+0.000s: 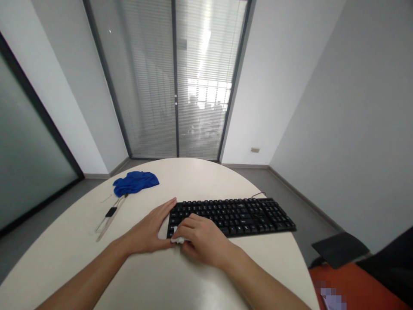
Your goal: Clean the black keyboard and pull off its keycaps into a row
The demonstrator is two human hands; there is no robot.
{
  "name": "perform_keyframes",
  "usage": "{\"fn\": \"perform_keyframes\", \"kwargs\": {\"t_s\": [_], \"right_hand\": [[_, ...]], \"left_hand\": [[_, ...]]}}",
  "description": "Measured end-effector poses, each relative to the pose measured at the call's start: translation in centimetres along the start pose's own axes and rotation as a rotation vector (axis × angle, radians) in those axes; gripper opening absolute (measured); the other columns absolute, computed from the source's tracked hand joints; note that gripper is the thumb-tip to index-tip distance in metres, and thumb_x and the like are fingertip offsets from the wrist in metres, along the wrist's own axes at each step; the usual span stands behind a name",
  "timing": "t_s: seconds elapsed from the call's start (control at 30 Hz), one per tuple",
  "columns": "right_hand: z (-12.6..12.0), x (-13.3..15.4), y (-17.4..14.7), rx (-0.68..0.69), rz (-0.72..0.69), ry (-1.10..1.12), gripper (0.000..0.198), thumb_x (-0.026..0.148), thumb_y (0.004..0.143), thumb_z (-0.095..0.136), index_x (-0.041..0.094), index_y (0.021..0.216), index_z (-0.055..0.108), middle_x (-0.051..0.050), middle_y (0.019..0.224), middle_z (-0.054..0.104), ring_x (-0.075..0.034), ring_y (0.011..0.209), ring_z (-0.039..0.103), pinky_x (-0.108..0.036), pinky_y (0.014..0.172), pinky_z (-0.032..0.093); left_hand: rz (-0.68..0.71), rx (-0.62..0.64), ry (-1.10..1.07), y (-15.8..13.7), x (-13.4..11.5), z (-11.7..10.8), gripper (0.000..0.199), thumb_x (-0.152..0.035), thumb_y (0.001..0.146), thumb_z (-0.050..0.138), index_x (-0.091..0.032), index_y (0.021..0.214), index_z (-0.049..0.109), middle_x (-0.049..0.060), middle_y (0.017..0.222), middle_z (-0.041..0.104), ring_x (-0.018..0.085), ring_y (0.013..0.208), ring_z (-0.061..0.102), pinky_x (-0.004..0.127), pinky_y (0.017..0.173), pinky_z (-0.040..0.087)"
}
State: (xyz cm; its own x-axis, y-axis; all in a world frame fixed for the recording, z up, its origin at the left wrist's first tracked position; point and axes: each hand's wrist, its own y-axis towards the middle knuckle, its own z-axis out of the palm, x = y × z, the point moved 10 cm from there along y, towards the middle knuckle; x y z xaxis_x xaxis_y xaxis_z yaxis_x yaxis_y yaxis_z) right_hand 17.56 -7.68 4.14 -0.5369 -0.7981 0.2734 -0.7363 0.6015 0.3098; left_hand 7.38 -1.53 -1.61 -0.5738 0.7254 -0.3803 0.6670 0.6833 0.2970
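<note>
A black keyboard [238, 215] lies on the pale round table, its left end between my hands. My left hand [148, 230] spans that end, with fingers at the far left corner and the thumb by the near left corner. My right hand [203, 239] is closed over the lower left keys. It pinches a small crumpled white wipe [178, 239] against the keyboard's near left corner. Whether the wipe is paper or cloth I cannot tell. The right fingertips are partly hidden behind the hand.
A crumpled blue cloth [135, 182] lies at the table's far left. Near it are a slim pale stick [111, 219] with a dark tip and a thin wire tool with a black middle [111, 212]. An orange chair [355, 286] stands right of the table [193, 176].
</note>
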Motion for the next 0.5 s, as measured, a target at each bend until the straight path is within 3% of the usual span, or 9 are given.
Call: {"fn": "perform_keyframes", "kwargs": {"t_s": [0.23, 0.5], "right_hand": [[0.7, -0.4, -0.3, 0.064, -0.027, 0.016, 0.024, 0.018, 0.080, 0.066, 0.022, 0.103, 0.071, -0.002, 0.097, 0.071, -0.018, 0.090, 0.061, -0.027, 0.081, 0.046], [0.3, -1.1, -0.6, 0.079, 0.004, 0.018, 0.020, 0.021, 0.078, 0.067, 0.022, 0.098, 0.069, -0.001, 0.093, 0.070, -0.018, 0.086, 0.062, -0.026, 0.076, 0.045]], "left_hand": [[0.027, 0.009, 0.005, 0.0, -0.1, 0.1, 0.105, -0.048, 0.082, 0.072, -0.024, 0.159, 0.005, 0.015, 0.164, 0.017, 0.035, 0.148, 0.026, 0.052, 0.120, 0.029], [0.031, 0.014, 0.017, 0.0, -0.1, 0.3, 0.106, -0.058, 0.082, 0.070, -0.024, 0.159, 0.006, 0.016, 0.164, 0.018, 0.037, 0.148, 0.025, 0.055, 0.120, 0.029]]}}
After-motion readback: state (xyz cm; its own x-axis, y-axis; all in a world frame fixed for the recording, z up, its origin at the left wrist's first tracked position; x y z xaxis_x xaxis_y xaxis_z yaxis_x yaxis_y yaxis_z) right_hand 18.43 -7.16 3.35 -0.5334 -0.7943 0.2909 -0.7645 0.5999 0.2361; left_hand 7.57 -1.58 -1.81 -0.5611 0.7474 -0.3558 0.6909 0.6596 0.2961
